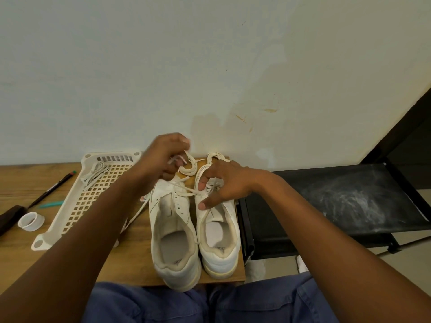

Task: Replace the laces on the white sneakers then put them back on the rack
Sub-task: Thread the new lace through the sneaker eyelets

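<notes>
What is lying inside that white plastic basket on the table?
A loose bundle of pale shoelaces lies in the far end of the white plastic basket. The rest of its lattice floor that shows is bare, but the left forearm covers its right side, so that part cannot be checked.

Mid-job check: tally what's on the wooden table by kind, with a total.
White sneakers: 2
Coiled lace bundles: 2
Loose laces in the tray: 1 bunch
Perforated tray: 1
Pens: 2
Tape roll: 1
Dark object at the left edge: 1
Total: 10
</notes>
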`<state>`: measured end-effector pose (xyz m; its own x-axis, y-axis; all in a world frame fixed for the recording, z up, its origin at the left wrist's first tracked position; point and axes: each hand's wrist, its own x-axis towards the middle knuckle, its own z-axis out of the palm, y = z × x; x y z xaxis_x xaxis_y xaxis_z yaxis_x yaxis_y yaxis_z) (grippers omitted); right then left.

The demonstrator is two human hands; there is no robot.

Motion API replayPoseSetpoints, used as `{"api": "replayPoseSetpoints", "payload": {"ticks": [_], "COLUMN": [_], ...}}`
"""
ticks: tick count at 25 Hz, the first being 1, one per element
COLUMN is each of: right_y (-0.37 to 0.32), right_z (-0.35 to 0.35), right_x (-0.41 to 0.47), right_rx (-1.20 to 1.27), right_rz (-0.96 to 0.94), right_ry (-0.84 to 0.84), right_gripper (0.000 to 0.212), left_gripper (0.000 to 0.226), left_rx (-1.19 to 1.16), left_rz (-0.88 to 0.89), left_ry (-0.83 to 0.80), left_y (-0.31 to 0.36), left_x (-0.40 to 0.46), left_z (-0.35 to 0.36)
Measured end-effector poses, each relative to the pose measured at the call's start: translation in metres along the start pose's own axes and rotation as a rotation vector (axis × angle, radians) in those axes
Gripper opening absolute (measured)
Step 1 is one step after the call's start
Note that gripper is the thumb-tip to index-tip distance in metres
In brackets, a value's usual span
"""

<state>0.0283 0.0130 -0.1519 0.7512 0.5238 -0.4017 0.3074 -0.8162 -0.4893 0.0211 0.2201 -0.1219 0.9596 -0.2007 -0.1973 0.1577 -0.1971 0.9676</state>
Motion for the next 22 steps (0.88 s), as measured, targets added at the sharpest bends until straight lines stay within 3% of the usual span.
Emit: {"api": "replayPoseSetpoints", "payload": {"ticks": [2, 3, 6, 8, 10, 13, 15, 19, 22], "right_y": [0.003, 0.004, 0.005, 0.006, 0.006, 0.007, 0.007, 0.006, 0.006], "right_z": [-0.003, -0.003, -0.004, -0.004, -0.005, -0.005, -0.005, -0.005, -0.004], "right_x": [-0.002, -0.002, -0.003, -0.003, -0.004, -0.005, -0.006, -0.007, -0.005], "right_rx": [0.026, 0.026, 0.044, 0.053, 0.063, 0.077, 0.085, 0.086, 0.083], "right_rz": [-0.021, -0.026, -0.033, -0.025, -0.024, -0.031, -0.024, -0.017, -0.019], "right_ry": [-0.047, -0.062, -0.068, -0.079, -0.090, -0.097, -0.099, -0.108, -0.107], "right_gripper": [0.060, 0.063, 0.063, 0.063, 0.060, 0.059, 0.060, 0.062, 0.056], "left_gripper": [0.019, 0.018, 0.008, 0.008, 0.013, 0.008, 0.017, 0.020, 0.028], "left_rx": [0.691, 0.898, 1.006, 0.825, 0.391, -0.323, -0.607, -0.870, -0.837], "left_rz": [0.078, 0.041, -0.053, 0.044, 0.146, 0.238, 0.274, 0.286, 0.240], "left_ry": [-0.055, -0.147, -0.300, -0.216, -0.134, -0.219, -0.297, -0.414, -0.439], "left_y": [-0.008, -0.012, -0.017, -0.013, -0.004, 0.007, 0.008, 0.005, 0.005], "left_x": [0.003, 0.004, 0.003, 0.001, -0.003, -0.008, -0.009, -0.011, -0.012], "left_z": [0.007, 0.010, 0.010, 0.005, 0.000, -0.013, -0.020, -0.027, -0.026]}}
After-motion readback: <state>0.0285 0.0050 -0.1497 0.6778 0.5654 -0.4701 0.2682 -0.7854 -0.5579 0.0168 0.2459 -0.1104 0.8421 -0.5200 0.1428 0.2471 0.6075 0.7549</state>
